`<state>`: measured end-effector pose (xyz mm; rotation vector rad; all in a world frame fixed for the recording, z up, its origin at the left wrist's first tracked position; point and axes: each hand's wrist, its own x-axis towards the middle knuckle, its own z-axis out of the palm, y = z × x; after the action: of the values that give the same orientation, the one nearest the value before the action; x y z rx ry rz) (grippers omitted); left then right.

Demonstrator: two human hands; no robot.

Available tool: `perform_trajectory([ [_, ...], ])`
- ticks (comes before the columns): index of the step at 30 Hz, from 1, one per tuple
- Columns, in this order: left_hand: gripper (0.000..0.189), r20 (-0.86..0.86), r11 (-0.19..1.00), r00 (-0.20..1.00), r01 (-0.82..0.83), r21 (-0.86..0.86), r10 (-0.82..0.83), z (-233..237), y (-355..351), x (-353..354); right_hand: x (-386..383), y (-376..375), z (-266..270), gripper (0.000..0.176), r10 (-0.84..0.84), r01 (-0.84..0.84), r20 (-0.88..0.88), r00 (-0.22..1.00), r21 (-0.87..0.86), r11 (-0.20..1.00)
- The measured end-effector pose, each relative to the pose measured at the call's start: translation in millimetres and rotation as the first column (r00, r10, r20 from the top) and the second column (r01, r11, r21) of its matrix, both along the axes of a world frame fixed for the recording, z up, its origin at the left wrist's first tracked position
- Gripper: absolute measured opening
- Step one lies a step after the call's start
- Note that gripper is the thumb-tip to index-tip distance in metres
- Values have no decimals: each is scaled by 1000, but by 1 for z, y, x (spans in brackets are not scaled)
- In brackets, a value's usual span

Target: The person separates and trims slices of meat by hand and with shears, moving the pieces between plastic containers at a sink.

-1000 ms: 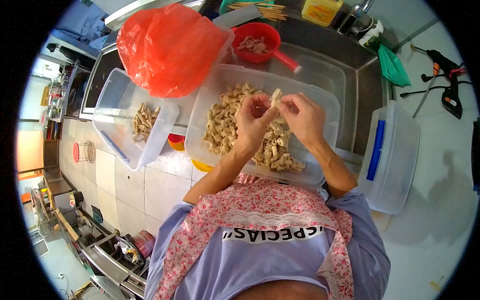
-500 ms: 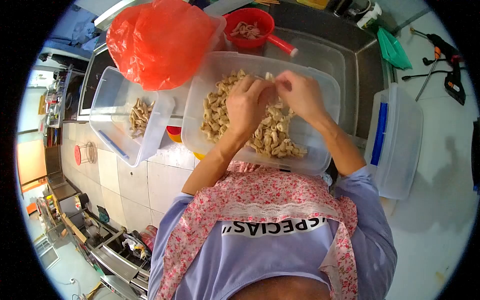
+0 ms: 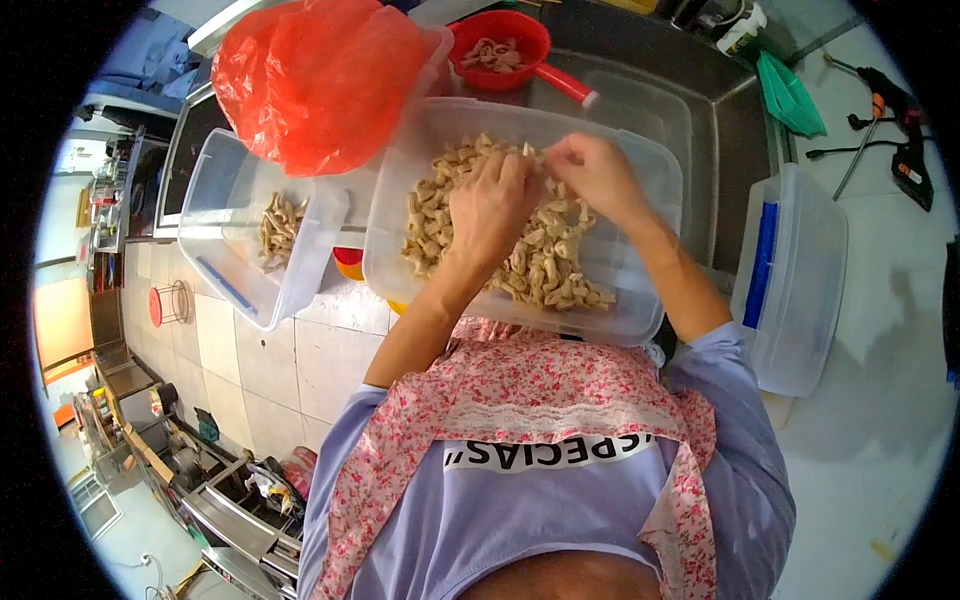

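A wide clear plastic tub [image 3: 640,290] holds a pile of pale knotted food pieces [image 3: 545,260]. My left hand [image 3: 492,205] is over the middle of the pile with its fingers curled around something I cannot make out. Close to its right, my right hand [image 3: 597,175] has its thumb and fingers pinched together at the pile's upper edge; what they hold is too small to name. A pale bit shows between the two hands.
A second clear tub [image 3: 225,235] at the left holds some strips. Behind stand a red plastic bag [image 3: 315,85] and a red strainer [image 3: 537,45] with pale pieces. A lidded clear box [image 3: 805,290], a green container [image 3: 790,95] and a power tool [image 3: 910,165] are at the right.
My right hand has shifted slightly left and up. My left hand has turned a little, with its fingers more curled. The pale bit has moved slightly left.
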<state>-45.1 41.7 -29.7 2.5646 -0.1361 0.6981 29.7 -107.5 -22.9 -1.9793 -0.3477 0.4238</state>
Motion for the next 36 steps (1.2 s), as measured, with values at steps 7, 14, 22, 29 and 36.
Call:
perform_trajectory([
  [7,13,-34,991,999,29,-128,-34,-5,1,-4,-13,-1,2,16,76,-29,291,954,-162,986],
  [14,13,-55,997,997,-50,61,53,-9,-3,-5,-13,1,-4,17,18,14,245,969,-129,991],
  [22,9,-59,674,997,-13,-739,-44,-16,14,-2,4,-20,-24,15,105,-59,-400,911,125,990],
  [29,14,-46,112,939,-8,-994,-341,13,35,5,-42,-32,-69,31,722,-499,3,692,-720,482],
  [36,21,-260,120,866,-230,-966,-428,2,38,-6,-10,-43,-44,22,349,-375,-200,916,-110,921],
])
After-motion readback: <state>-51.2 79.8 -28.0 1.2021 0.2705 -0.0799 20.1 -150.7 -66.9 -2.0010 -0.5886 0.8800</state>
